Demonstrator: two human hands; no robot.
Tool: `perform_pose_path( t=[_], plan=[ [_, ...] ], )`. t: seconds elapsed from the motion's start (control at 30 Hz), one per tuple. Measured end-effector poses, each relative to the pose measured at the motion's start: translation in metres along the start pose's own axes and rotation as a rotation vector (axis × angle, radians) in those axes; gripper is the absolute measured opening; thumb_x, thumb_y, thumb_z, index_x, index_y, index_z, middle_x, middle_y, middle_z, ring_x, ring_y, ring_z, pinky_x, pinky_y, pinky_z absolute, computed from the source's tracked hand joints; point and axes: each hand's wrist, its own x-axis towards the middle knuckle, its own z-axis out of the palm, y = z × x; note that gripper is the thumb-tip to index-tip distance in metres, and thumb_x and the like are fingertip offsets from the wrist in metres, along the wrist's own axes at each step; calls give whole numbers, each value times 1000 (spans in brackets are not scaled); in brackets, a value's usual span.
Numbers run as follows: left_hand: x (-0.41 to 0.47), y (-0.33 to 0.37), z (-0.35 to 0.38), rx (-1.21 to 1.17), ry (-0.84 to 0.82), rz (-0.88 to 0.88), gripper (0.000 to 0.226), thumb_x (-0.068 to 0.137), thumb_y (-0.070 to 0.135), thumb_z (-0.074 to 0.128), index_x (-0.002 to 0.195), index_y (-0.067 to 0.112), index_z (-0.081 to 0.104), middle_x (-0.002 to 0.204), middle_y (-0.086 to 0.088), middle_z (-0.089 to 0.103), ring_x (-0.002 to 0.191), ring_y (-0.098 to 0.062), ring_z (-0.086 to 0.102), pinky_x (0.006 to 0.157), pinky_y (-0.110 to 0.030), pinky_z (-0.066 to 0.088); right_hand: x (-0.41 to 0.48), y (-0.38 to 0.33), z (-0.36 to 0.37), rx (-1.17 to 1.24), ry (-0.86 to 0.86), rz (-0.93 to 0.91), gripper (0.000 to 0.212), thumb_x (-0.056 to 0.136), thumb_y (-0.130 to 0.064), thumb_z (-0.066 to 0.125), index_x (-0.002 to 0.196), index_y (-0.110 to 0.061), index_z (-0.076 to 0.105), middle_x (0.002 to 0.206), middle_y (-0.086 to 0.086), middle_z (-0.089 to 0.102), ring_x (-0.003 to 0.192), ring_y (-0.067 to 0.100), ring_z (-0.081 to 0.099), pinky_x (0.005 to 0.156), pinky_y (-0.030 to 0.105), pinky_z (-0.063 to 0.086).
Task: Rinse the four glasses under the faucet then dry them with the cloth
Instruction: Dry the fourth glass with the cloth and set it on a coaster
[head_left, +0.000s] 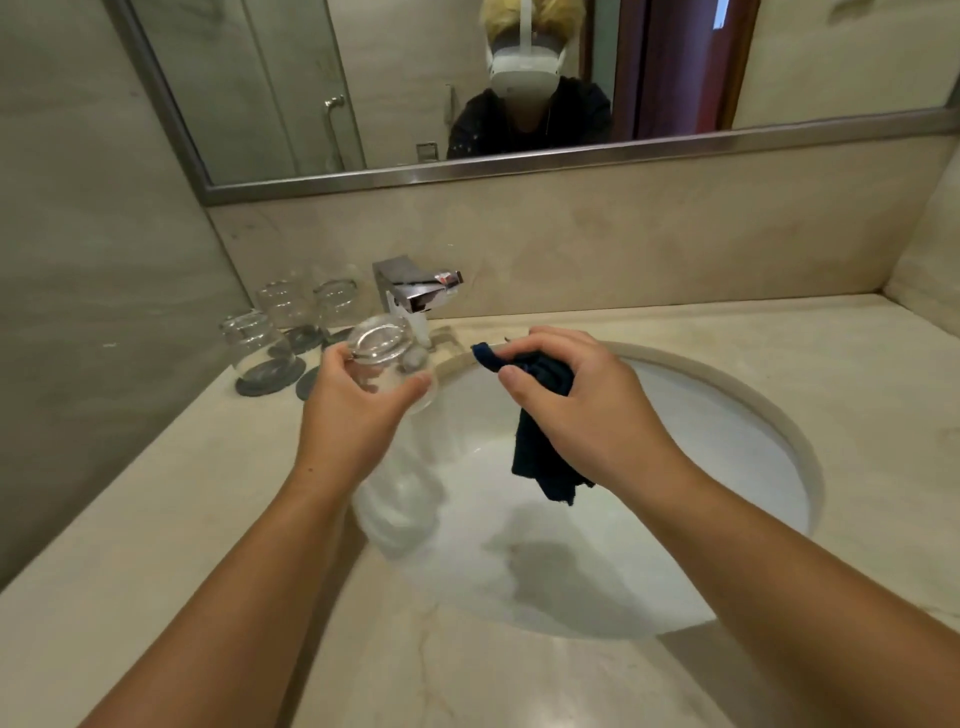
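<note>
Head view, left hand (358, 410) holding glass (387, 364), right hand (576, 400) gripping cloth (540, 452)

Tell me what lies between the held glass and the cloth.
Nothing, in the head view: only the sink rim shows behind the gap between glass and cloth.

Left hand (358, 400) around a clear glass (387, 364), right hand (566, 395) gripping dark cloth (540, 457) over the sink (753, 400).

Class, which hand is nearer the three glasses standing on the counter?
Left. The left hand, holding a fourth glass, is just right of the three glasses; the right hand, gripping the cloth, is farther right over the sink.
</note>
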Motion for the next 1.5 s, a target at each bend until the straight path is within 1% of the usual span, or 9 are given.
perform_pose_path(
  t=[0.13,0.27,0.43,0.67,0.83,1.07,1.27,1.37,1.5],
  plan=[
    [28,-22,-29,49,92,-62,81,77,46,93,143,22,52,125,4,71,110,-15,70,93,-39,59,10,-7,18,-7,-38,-46,21,97,-23,75,97,-45,72,117,-19,66,108,-11,59,90,1,37],
    [50,-32,-44,118,127,-96,72,81,44,91,137,19,55,124,1,69,114,-20,67,93,-36,52,19,-3,34,-35,-80,-62,16,97,-26,74,102,-41,75,115,-17,67,107,-9,60,88,1,37],
    [73,-35,-45,193,105,-72,70,85,40,88,140,19,52,122,5,65,108,-16,63,90,-31,46,29,1,46,-42,-123,-58,13,97,-27,74,104,-38,77,110,-15,69,104,0,62,86,5,42],
    [99,-45,-39,257,76,-83,74,82,47,89,139,18,51,124,3,67,116,-22,65,105,-42,51,35,11,48,-54,-156,-41,15,98,-28,73,101,-42,76,106,-19,70,103,-6,61,81,2,39],
    [102,-50,-35,290,57,-89,80,83,49,88,145,17,49,127,2,65,116,-21,63,95,-35,46,37,15,50,-41,-157,-28,16,97,-27,73,101,-42,77,107,-18,71,103,-5,62,82,4,41],
    [101,-49,-32,288,29,-103,75,89,46,84,146,16,45,131,2,59,120,-22,60,98,-35,45,36,14,51,-35,-165,-25,18,97,-27,73,98,-45,75,106,-17,72,102,-4,63,82,4,42],
    [92,-42,-39,314,41,-38,91,93,48,79,164,17,31,155,-3,55,138,-24,55,110,-37,44,30,9,47,-49,-163,-49,15,97,-26,74,103,-38,78,109,-16,72,104,-2,63,86,5,43],
    [68,-34,-49,306,69,13,83,98,47,72,165,18,32,161,-3,49,145,-23,50,117,-39,40,24,3,41,-81,-166,-70,15,98,-26,73,108,-36,78,112,-16,70,106,0,63,89,6,43],
    [19,-21,-57,369,66,176,53,103,44,64,150,20,55,146,-5,56,138,-25,50,108,-32,36,8,-7,30,-121,-164,-120,17,99,-26,72,112,-35,78,117,-17,69,111,-2,61,93,4,40]
  ],
)
